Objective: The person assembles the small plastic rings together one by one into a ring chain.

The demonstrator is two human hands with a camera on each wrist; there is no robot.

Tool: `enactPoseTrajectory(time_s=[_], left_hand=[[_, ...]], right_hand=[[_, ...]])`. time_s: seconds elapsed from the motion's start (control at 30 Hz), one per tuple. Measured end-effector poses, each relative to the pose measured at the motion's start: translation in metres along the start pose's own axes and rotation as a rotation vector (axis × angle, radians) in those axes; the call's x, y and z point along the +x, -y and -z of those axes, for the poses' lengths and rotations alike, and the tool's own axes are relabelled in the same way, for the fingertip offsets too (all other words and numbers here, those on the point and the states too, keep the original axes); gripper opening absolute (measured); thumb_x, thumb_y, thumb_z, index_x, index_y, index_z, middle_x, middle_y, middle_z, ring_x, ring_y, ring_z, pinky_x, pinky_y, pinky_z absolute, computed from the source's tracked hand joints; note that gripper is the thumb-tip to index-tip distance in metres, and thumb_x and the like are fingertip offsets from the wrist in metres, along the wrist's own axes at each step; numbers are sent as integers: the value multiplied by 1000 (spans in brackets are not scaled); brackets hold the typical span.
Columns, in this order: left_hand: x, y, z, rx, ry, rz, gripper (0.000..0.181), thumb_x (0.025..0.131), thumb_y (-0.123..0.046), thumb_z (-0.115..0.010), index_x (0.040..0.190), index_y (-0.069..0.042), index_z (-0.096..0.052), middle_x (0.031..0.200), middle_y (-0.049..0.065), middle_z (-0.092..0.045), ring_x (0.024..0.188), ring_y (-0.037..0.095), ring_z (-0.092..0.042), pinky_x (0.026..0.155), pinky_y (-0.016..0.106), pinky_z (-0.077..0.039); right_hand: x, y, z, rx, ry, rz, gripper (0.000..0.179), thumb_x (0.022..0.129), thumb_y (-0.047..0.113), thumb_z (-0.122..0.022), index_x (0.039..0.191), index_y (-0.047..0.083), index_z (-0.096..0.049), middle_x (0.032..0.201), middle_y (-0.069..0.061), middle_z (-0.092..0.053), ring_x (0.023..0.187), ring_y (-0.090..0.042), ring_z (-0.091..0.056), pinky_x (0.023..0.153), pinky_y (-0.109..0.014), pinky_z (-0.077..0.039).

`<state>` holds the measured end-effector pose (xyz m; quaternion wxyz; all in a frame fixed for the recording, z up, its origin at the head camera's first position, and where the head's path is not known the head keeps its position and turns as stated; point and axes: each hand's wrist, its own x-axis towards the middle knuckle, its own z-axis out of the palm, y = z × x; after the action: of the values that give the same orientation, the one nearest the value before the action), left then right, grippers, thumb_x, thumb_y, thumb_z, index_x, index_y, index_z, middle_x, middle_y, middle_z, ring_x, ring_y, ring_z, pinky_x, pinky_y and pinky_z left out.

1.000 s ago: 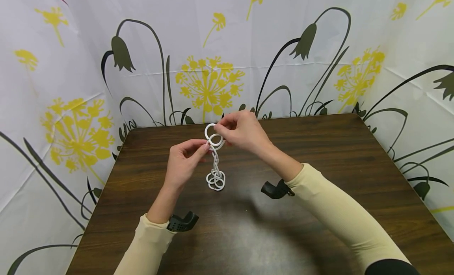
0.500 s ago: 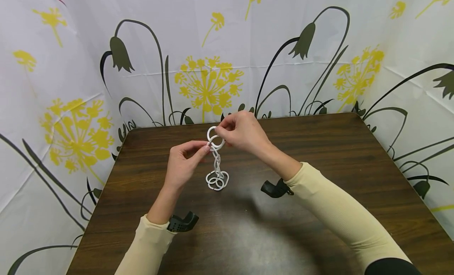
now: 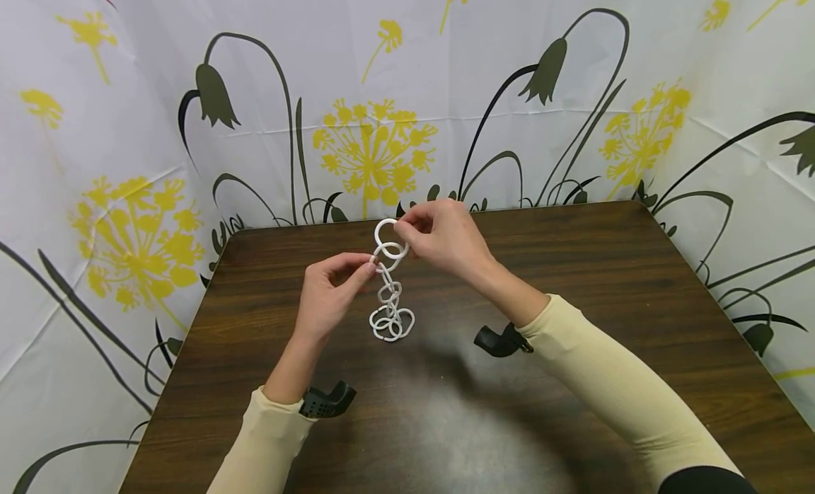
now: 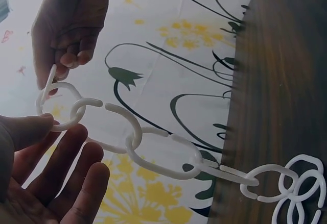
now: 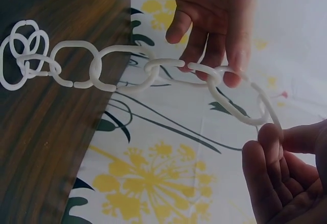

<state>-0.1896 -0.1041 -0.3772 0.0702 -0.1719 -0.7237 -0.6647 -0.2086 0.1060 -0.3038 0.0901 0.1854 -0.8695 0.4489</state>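
Note:
A white plastic chain (image 4: 163,172) of oval links, several with a small gap in the rim, hangs between my hands. My left hand (image 3: 326,292) pinches a link near the top between thumb and fingertips. In the right hand (image 3: 448,239), thumb and index finger pinch the end link (image 3: 378,233), which stands above the rest and loops through the link below. The right wrist view shows that end link (image 5: 272,106) at the right fingertips. Below the left hand the chain drops to a small heap of overlapping links (image 3: 390,339) on the table.
The dark wood-grain table (image 3: 541,267) spreads beneath both arms. A white curtain (image 3: 255,168) printed with yellow and grey-green flowers stands behind its far edge. Black wrist mounts (image 3: 327,399) jut inward from the cream sleeves (image 3: 605,366).
My right hand has shifted slightly right, and the end link has tilted and then risen more upright. The hanging links have turned broader to view, and the heap has spread a little right.

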Motion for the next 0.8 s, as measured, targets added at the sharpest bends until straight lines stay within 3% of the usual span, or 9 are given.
enactPoseTrajectory(time_s=[0.27,0.37,0.43,0.6,0.8], left_hand=[[-2,6,3,39,39,45,21,94,-13,-69,108,2,-71,95,20,-71,87,28,-69,66,34,-59],[-2,12,6,102,52,58,20,94,-15,-68,109,-1,-72,96,15,-72,89,31,-68,67,33,-59],[-2,19,9,230,71,60,19,94,-17,-68,108,-5,-73,96,11,-73,89,28,-68,68,30,-57],[-4,44,17,657,170,47,18,93,-20,-69,110,-15,-75,97,-2,-72,87,17,-66,68,33,-50],[-4,75,23,857,279,9,21,95,-13,-64,111,-18,-75,96,-3,-69,79,16,-61,67,38,-49]], right_hand=[[-2,-2,4,49,-39,2,13,91,20,-69,86,10,-75,65,1,-68,54,-8,-64,50,-29,-48],[-4,-4,6,50,-40,-2,13,92,21,-68,87,11,-75,64,3,-67,55,-8,-64,50,-29,-49],[-5,-7,8,49,-43,-12,12,92,21,-69,87,12,-75,63,5,-66,55,-9,-64,50,-29,-49],[-9,-15,13,44,-40,-49,12,92,22,-69,88,12,-75,61,4,-65,55,-12,-64,50,-30,-47],[-14,-25,18,27,-33,-64,13,93,22,-68,87,12,-74,59,1,-65,56,-16,-64,49,-30,-44]])
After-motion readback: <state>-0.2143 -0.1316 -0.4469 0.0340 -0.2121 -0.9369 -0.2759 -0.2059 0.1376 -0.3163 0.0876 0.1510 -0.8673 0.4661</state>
